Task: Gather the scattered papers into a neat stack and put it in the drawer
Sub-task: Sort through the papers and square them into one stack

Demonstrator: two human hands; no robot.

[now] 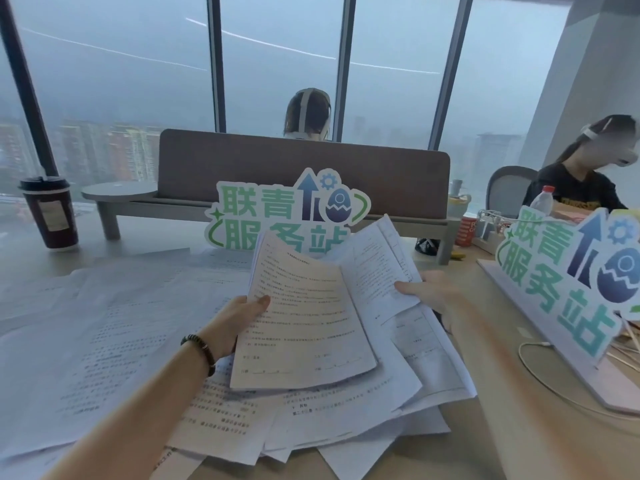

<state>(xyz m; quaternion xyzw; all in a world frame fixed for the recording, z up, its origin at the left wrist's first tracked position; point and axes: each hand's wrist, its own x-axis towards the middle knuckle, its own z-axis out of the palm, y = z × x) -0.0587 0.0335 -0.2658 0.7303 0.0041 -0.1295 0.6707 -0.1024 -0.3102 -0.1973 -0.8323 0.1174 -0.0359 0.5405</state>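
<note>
We hold a thin sheaf of white printed paper sheets, flat and lightly curling at the corners, lifted above the pale wooden desk. Under it, more loose white printed pages lie scattered and overlapping across the desk. Behind them stands a flat cut-out sign with green characters, and a second sign like it stands to the right, a white cable curling at its foot. A dark paper cup with a black lid stands far left before tall glass windows. Our left hand, dark bead bracelet at the wrist, pinches the sheaf's left edge, thumb on top. Our right hand pinches a raised sheet's lower edge.
</note>
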